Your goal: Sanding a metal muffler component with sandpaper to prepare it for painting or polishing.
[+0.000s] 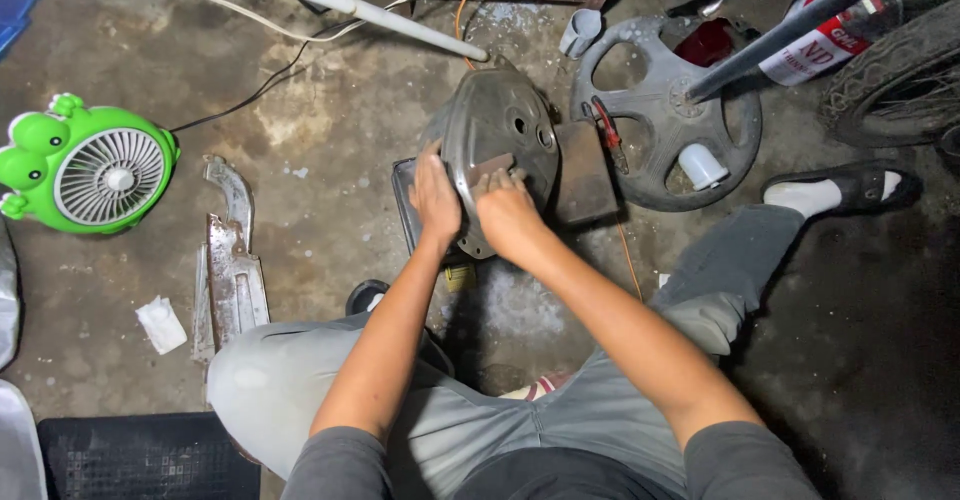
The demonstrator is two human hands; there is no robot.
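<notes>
The round, dark grey metal wheel cover [500,135] stands tilted on its edge over a flat dark tray [403,195] on the stained concrete floor [330,130], directly ahead of our knees. We judge it stiff and moderately heavy, its dished face dusty and probably slick, its thin rim the soundest place to take hold. Just beside it on the right we note a brown rectangular block [585,170], and beyond that a second grey wheel cover with large cut-outs [660,130] lying flat, with a small white cylinder [702,167] in one opening. Well apart to the left we record a green frog-shaped fan [85,165] and a worn, rusted metal bracket [232,270]. Our left hand [437,200] is wrapped over the cover's left rim, fingers curled behind it, steadying it. Our right hand [508,210] is closed on a small brown pad [492,170], seemingly abrasive paper, pressed against the cover's lower face.
</notes>
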